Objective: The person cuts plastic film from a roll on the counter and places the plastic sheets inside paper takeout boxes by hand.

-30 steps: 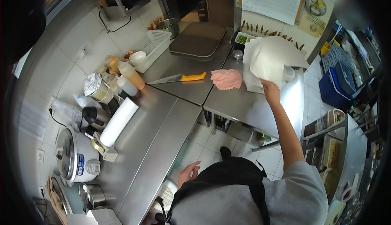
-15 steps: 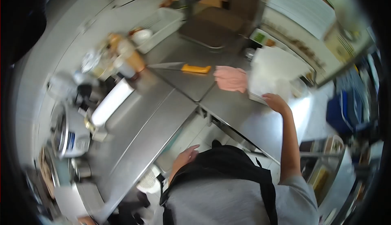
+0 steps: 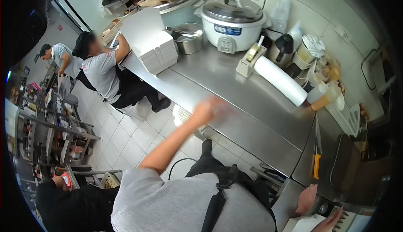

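My left hand [image 3: 214, 108] reaches over the front edge of the steel counter [image 3: 247, 108]; motion smears its fingers, so their pose is unclear. At the lower right edge, my right hand [image 3: 329, 222] shows only in part, fingers stretched out, beside white paper or a white container [image 3: 304, 223]. Whether it touches that is unclear. A pink cloth [image 3: 306, 199] lies close to it. Just beyond the cloth rests a knife [image 3: 317, 165] with a yellow handle. Nearest my left hand on the counter are a white roll [image 3: 281, 81] and a tape dispenser [image 3: 250, 57].
A rice cooker [image 3: 228, 24], a steel pot [image 3: 189, 41] and stacked white boxes [image 3: 157, 53] stand along the counter. Bottles [image 3: 323, 95] line the wall. A person [image 3: 103, 72] sits at the counter's far end, another [image 3: 63, 57] stands behind, and a dark sleeve [image 3: 77, 207] is close at lower left.
My view has swung left toward the rice cooker and the seated person. My left hand has risen from beside my body to over the counter edge. My right hand is now at the lower right edge.
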